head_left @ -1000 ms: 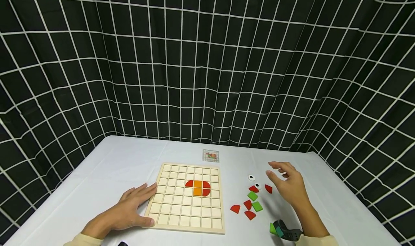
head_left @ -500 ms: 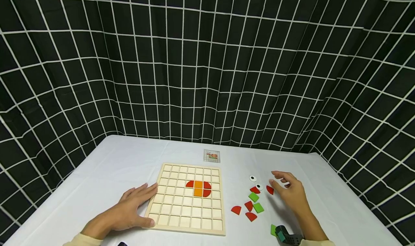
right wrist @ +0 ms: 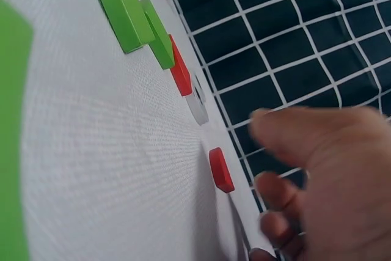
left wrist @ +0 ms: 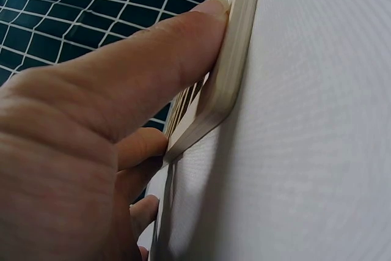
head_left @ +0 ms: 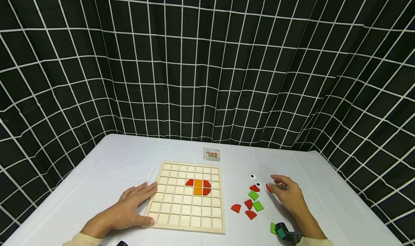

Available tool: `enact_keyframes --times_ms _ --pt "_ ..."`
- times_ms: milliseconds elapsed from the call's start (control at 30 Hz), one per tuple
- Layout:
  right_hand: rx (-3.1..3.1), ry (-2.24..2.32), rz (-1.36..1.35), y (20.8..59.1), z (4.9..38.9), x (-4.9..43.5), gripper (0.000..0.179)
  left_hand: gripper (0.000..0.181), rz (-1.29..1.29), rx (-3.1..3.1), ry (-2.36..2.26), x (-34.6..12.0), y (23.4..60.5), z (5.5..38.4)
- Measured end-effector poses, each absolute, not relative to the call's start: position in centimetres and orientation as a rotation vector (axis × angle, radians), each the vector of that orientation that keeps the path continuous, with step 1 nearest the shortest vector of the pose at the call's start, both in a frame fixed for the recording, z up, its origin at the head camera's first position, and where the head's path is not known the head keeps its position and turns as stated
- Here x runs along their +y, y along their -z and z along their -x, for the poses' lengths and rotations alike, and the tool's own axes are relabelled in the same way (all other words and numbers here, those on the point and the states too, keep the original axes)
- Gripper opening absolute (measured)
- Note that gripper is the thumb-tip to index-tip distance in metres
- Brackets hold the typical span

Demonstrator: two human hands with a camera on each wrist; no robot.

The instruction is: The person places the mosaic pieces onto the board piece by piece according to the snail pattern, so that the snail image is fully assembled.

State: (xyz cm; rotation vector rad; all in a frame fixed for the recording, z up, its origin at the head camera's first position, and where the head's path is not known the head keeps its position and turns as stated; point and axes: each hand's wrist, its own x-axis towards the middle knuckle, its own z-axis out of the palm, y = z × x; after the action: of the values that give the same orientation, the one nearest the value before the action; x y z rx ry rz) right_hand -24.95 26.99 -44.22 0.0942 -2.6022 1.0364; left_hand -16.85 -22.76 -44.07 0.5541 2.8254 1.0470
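Note:
My left hand (head_left: 134,206) rests against the wooden grid board (head_left: 184,229) at its left side. Its thumb lies on the board's rim (left wrist: 238,47) in the left wrist view, and the fingertips touch the edge. On the board sit an orange piece (head_left: 197,187) and red quarter-round pieces (head_left: 206,187). My right hand (head_left: 290,195) hovers low at the right, thumb and fingers spread, over a red quarter-round piece (head_left: 268,188). The thumb partly hides that piece in the head view. In the right wrist view the red piece (right wrist: 221,170) lies on the cloth, apart from the blurred fingers.
Between board and right hand lie several red pieces (head_left: 251,214), green pieces (head_left: 258,206) and two white eye discs (head_left: 252,177). Another green piece (head_left: 273,228) is near the right wrist. A small picture card (head_left: 212,154) lies behind the board. A black gridded curtain (head_left: 194,58) surrounds the table.
My right hand has lowered toward the red quarter-round piece, and its thumb now covers part of it. The left hand has stayed at the board's edge.

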Motion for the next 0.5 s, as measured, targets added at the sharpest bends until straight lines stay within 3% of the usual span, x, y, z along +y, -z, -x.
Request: enact_keyframes --times_ms 500 --pt "-2.823 -0.8 -0.041 44.64 25.22 26.93 0.034 0.103 -0.586 2.843 -1.045 -22.84 44.26 16.77"
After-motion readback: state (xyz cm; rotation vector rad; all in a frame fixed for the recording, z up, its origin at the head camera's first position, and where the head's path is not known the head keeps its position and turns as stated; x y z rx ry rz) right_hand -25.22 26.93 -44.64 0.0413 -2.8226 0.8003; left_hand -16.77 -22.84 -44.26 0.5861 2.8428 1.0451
